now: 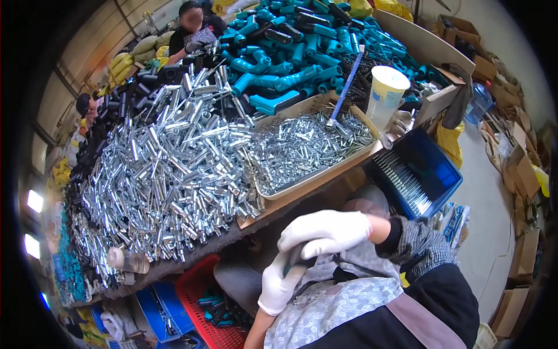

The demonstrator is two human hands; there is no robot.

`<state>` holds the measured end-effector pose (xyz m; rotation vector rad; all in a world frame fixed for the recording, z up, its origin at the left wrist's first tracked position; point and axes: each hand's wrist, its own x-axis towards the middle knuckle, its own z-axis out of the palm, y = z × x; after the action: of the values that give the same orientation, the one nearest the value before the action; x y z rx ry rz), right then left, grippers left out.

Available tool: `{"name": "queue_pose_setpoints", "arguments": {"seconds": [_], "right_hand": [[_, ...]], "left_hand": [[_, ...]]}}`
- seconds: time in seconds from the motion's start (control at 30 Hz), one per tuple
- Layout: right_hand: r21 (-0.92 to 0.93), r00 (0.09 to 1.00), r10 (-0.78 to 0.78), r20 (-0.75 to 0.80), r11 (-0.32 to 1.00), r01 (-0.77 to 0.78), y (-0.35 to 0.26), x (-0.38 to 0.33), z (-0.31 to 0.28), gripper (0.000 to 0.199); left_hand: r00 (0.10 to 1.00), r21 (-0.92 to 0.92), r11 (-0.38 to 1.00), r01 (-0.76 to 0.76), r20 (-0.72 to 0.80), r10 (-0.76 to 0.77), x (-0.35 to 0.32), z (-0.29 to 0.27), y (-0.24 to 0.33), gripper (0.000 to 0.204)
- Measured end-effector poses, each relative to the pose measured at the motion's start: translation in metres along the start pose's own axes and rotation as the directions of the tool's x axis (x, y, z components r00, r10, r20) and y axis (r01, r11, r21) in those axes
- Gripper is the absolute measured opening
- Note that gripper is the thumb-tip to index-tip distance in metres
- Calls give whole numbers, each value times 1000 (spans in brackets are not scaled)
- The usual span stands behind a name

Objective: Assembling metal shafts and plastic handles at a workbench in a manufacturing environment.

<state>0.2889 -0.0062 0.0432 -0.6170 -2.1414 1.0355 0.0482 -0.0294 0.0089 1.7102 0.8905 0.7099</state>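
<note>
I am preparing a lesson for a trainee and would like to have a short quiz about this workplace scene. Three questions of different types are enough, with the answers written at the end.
1. Multiple choice: What colour is the glove on the right hand?
A) black
B) white
C) teal

2. True or false: The red basket holds teal and black parts.

3. Fill in the blank with "left" or "right": In the picture, the tall pale cup stands to the ____ of the heap of silver metal parts.

Key: 1. B; 2. True; 3. right
</note>
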Motion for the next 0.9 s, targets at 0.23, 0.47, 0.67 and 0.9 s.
{"name": "queue_pose_setpoints", "arguments": {"seconds": [0.23, 0.47, 0.67, 0.9], "right_hand": [[-610, 628, -110, -770, 412, -676, 55, -42, -125, 9], [-558, 520, 286, -805, -63, -828, 71, -37, -152, 18], [-413, 407, 156, -900, -7, -911, 49, -30, -137, 14], [-288, 321, -66, -945, 633, -719, 69, -51, -139, 23]], "left_hand": [[978, -88, 976, 199, 79, -192, -4, -8, 9, 56], [986, -126, 980, 154, 78, -145, -5, -1, 3, 65], [988, -178, 972, 155, 26, -153, -10, -5, 1, 63], [985, -321, 931, 171, 46, -165, -5, -8, -1, 75]]}}
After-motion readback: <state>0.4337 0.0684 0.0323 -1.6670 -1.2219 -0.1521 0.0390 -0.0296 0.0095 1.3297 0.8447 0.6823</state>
